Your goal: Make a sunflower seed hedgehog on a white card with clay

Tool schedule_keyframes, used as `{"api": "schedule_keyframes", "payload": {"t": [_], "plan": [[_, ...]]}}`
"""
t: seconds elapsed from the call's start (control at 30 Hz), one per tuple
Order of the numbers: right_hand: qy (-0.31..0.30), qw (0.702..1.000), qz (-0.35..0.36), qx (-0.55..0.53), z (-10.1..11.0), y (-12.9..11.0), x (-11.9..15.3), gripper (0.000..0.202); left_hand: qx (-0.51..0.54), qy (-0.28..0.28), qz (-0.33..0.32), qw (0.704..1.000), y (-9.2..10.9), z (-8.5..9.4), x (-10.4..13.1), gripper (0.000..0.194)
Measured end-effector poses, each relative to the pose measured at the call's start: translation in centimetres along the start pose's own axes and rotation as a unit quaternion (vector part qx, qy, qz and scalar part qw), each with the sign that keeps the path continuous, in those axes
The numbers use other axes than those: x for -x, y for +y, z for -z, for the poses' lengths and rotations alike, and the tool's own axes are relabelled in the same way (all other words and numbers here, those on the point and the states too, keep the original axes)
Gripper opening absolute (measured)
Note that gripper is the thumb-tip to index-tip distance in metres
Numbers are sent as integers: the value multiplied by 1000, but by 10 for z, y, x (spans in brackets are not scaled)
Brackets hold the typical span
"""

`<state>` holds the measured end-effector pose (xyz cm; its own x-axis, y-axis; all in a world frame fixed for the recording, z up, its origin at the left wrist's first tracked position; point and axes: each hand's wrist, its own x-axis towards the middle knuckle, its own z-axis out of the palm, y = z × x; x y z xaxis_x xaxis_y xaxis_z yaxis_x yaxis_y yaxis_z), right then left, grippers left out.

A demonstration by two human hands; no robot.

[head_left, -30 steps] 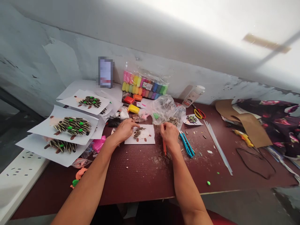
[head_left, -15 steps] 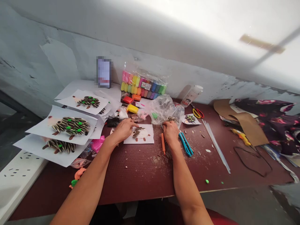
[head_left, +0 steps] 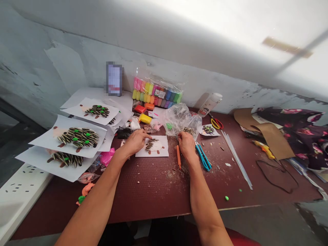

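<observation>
A small white card (head_left: 164,150) lies on the dark red table, bearing a white clay shape (head_left: 156,146) partly covered with striped seeds and edged with brown clay bits. My left hand (head_left: 137,140) rests at the card's upper left corner, index finger stretched out over its edge. Just right of the card, my right hand (head_left: 186,141) has its fingertips pinched together beside the seed pile (head_left: 189,131) in a clear plastic bag; what they hold is too small to make out. Below that hand lie an orange pen (head_left: 178,157) and a blue cutter (head_left: 203,158).
Sheets with seed hedgehogs (head_left: 77,136) are stacked at left. Behind are coloured clay packs (head_left: 156,94), a phone (head_left: 114,79) and a bottle (head_left: 210,104). Scissors (head_left: 216,123), clear sticks (head_left: 237,160) and a yellow glue gun (head_left: 265,149) lie at right.
</observation>
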<state>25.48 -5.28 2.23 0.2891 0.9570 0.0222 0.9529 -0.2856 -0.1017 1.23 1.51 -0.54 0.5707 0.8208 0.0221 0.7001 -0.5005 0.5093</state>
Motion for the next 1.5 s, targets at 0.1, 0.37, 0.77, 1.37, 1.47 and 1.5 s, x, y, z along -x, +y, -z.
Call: {"api": "schedule_keyframes", "payload": {"t": [0.1, 0.37, 0.77, 1.37, 1.47, 1.5], "plan": [[-10, 1000, -6, 12, -1, 1, 0, 22, 2, 4, -4, 1000, -2, -1, -1, 42], [32, 993, 13, -112, -3, 7, 0, 19, 5, 3, -7, 1000, 0, 1, 0, 43], [39, 982, 31, -183, -5, 3, 2, 22, 2, 5, -10, 1000, -2, -1, 0, 43], [0, 991, 109, -78, -1, -17, 6, 20, 2, 6, -13, 1000, -3, -1, 0, 42], [10, 990, 108, -95, 1, -16, 7, 17, 6, 10, -18, 1000, -4, -1, 0, 42], [8, 989, 114, -98, 1, -15, 8, 16, 6, 10, -18, 1000, -4, -1, 0, 42]]}}
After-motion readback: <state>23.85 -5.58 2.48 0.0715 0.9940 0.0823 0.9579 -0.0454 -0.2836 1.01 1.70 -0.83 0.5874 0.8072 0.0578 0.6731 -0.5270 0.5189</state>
